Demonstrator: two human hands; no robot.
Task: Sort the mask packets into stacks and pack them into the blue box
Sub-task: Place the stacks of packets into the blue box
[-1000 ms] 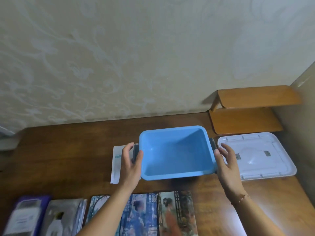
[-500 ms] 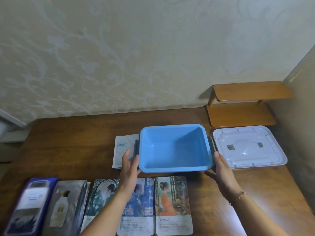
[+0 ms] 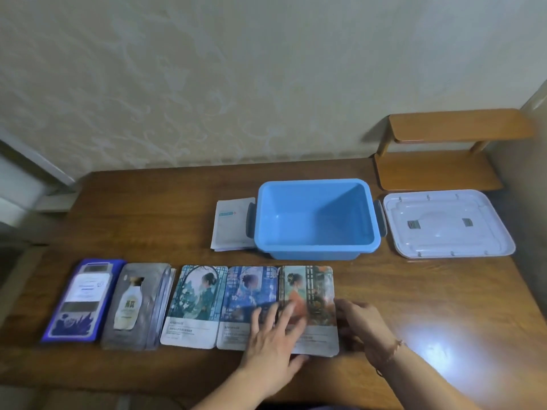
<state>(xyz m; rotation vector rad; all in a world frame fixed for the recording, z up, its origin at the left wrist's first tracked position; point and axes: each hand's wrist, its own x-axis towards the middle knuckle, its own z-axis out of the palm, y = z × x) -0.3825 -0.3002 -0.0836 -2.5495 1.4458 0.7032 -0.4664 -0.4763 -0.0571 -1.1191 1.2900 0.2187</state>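
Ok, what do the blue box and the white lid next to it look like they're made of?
Blue box: likely moulded plastic, smooth, slightly glossy, rounded corners, darker side handles. White lid: probably plastic too, translucent-looking, with moulded ridges and small clips.

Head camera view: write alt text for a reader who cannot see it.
Two hands reach to the rightmost illustrated mask packet in a row of packet stacks along the near edge of a brown wooden table: the left hand lies flat on it, the right hand touches its right edge. Behind the row an empty blue plastic box stands beside its white lid.
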